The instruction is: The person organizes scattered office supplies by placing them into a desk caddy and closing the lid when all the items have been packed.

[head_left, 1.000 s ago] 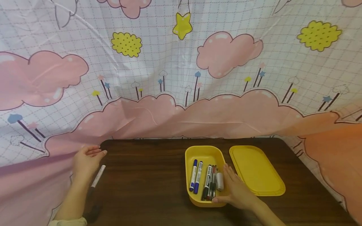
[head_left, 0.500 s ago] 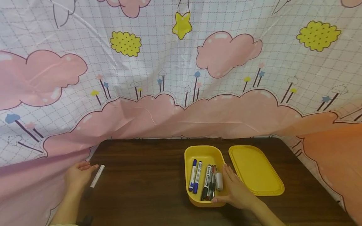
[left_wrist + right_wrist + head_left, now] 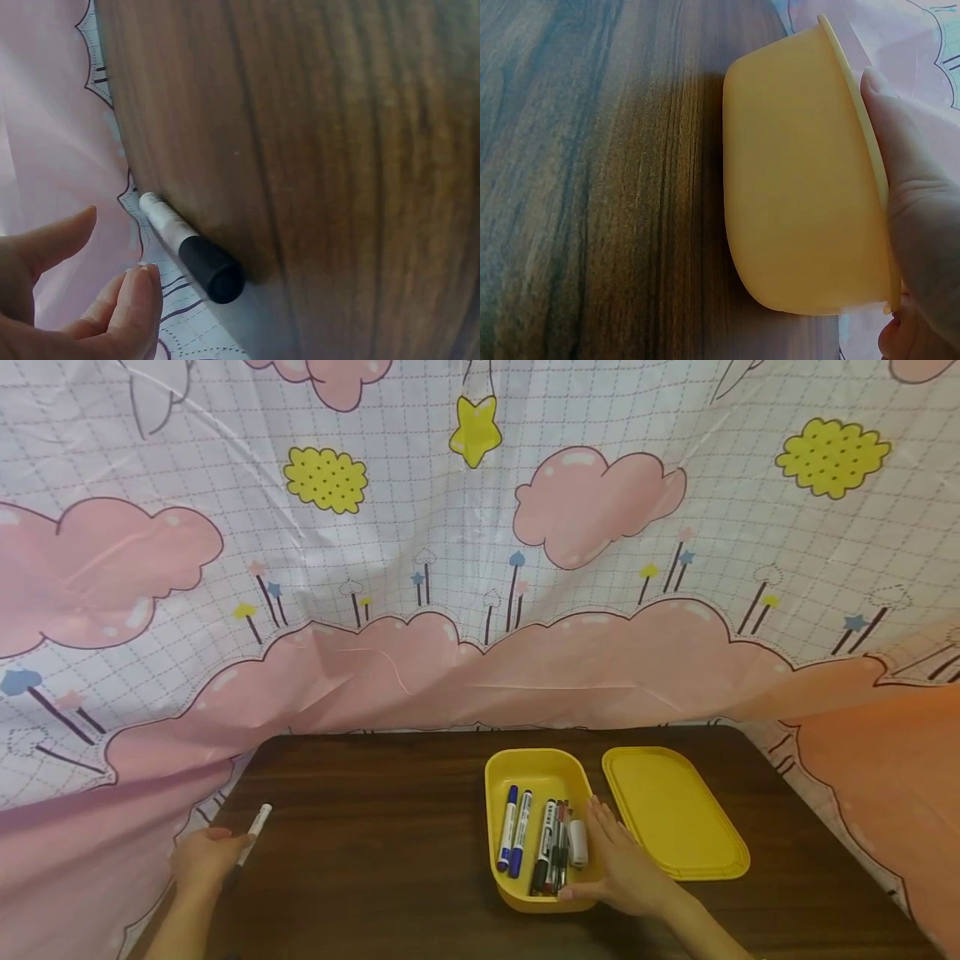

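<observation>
At the table's left edge lies a white marker with a black cap (image 3: 258, 823). My left hand (image 3: 206, 858) is just left of it, thumb and finger overlapping the marker in the head view. The left wrist view shows that thumb and the bent fingers apart, with a gap between them and the marker (image 3: 187, 238) beyond. My right hand (image 3: 630, 870) rests against the right side of a yellow plastic box (image 3: 540, 767), its fingers straight along the rim and its thumb over the near corner. In the right wrist view the thumb lies along the rim of the box (image 3: 802, 172).
Inside the box are two blue-capped markers (image 3: 516, 835), a black-capped marker (image 3: 543, 847), some slim pens (image 3: 558, 852) and a white cylindrical piece (image 3: 577, 843). A yellow lid (image 3: 675, 810) lies to the right on the dark wooden table (image 3: 375, 827). A patterned cloth (image 3: 420, 660) hangs behind.
My left hand has come down and toward me from beyond the marker, ending beside its middle. My right hand stays on the box. The whole head view has shifted slightly.
</observation>
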The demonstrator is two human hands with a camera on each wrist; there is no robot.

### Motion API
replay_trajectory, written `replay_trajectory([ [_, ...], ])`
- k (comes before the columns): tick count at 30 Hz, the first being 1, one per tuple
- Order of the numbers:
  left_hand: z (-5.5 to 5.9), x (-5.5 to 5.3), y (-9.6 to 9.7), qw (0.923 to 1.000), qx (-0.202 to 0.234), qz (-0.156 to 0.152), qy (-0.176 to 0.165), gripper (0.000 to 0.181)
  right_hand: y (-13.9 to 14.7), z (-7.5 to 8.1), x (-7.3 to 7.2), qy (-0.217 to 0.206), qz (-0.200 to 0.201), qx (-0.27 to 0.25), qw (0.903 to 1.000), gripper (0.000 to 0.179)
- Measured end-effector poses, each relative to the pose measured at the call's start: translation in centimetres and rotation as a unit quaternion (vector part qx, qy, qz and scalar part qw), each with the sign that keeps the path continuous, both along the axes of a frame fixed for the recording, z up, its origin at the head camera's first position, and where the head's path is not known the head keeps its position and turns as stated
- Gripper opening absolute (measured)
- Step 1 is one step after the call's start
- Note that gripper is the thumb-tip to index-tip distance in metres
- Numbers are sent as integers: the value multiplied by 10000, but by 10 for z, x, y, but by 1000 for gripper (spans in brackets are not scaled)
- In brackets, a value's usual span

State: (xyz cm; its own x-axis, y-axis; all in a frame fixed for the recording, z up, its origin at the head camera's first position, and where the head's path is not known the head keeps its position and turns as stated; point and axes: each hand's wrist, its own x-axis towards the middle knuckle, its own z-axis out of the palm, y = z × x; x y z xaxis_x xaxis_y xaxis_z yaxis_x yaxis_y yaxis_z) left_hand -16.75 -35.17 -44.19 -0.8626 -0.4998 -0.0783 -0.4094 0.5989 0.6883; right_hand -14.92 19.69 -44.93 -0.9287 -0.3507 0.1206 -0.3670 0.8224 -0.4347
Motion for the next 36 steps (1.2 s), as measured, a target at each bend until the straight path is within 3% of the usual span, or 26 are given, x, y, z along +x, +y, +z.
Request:
replay_trajectory([
  [7,-12,-1,-1,9996,-287,38,62,52,-1,-1,0,-3,-34,13,10000,130],
  [15,-27,-2,-4,9968,-744,-259,135,42,-1,0,0,-110,-43,-10,9999,131],
  [25,-30,-2,1,9976,-644,-145,219,31,-1,2,0,-140,-52,1,9999,129],
  [36,-32,0,6,9997,43,18,231,33,-1,0,1,10,-27,69,10000,130],
])
